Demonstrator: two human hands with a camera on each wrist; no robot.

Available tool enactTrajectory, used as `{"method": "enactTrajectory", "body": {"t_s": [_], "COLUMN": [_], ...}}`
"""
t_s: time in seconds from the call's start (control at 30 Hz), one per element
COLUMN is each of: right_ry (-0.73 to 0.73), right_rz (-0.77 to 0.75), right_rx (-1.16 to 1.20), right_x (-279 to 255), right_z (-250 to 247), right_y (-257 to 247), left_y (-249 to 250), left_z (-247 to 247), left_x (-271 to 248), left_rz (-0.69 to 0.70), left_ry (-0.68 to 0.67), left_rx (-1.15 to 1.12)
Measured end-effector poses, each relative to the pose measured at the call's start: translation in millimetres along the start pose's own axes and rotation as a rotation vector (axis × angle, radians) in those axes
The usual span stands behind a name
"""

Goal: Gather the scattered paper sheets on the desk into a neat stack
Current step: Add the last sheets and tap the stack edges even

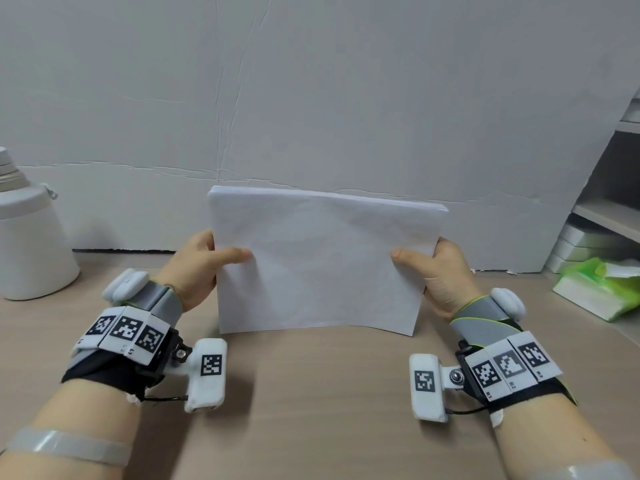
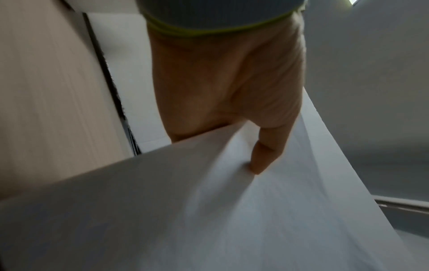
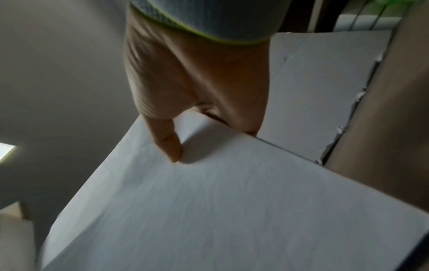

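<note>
Hands [image 1: 197,268] [image 1: 446,275] hold plain white paper stack [image 1: 322,261], seemingly squared.

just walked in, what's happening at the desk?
A person holds a stack of white paper sheets upright in both hands. The left hand grips its left edge and the right hand its right edge, thumbs on the near face. The bottom edge sits at or just above the wooden desk; contact can't be told. The top edges look roughly aligned. A white jug stands far left, and a green and white packet lies at the right.
</note>
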State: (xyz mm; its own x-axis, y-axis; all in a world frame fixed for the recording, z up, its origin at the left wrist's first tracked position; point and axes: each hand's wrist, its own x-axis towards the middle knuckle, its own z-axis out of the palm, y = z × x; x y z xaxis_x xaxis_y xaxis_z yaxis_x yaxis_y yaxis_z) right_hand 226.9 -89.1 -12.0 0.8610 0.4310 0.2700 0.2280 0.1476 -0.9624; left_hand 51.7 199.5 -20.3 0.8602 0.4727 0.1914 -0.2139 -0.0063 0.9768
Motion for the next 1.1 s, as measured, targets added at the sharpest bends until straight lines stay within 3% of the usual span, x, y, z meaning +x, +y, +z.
{"method": "enactTrajectory", "body": {"t_s": [0.27,0.57,0.73,0.97,1.1], "right_ry": [0.16,0.051,0.036,0.086,-0.002], "right_rz": [-0.159,0.149,0.269,0.221,0.305], "right_rx": [-0.222,-0.099,-0.225,-0.328,-0.397], "right_x": [2,4,3,3,-1], "right_z": [18,13,7,6,5], "right_y": [-3,17,26,13,9], "left_y": [-5,-12,-16,-1,4], "left_z": [24,22,21,20,14], "left_x": [7,4,4,4,0], "left_rz": [0.08,-0.028,-0.07,-0.086,-0.253], "left_ry": [0.104,0.124,0.146,0.254,0.228], "left_rx": [0.088,0.054,0.131,0.393,0.479]}}
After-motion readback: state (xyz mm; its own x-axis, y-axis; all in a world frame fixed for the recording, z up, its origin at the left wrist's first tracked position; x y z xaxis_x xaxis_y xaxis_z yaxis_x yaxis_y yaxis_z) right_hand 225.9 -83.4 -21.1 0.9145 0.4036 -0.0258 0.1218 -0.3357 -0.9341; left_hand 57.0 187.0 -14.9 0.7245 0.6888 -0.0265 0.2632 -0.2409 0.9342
